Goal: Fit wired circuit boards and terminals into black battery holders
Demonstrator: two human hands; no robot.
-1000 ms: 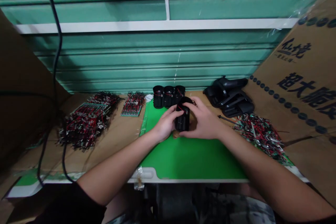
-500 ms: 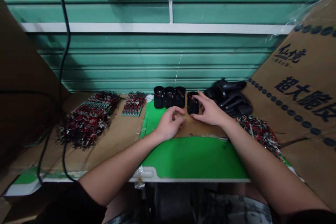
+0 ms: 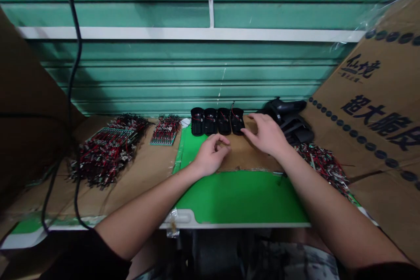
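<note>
Several black plastic housings with thin red wires stand side by side in a row against the back wall. At the right end of the row is one more such housing, its wire sticking up over the top edge. My right hand is just right of it, fingers spread, the thumb tip close to its side; whether they touch I cannot tell. My left hand rests in front of the row over a cardboard sheet, fingers loosely curled, a gap between thumb and forefinger, with nothing visible in it.
Wired circuit boards lie in a large pile and a smaller bundle on the left. To the right are black plastic shells and a heap of wired parts. Cardboard walls flank the green board; black cables hang left.
The rightmost housing has moved left, up against the others in the row. My right hand has let go of it and drawn slightly right. My left hand has barely moved.
</note>
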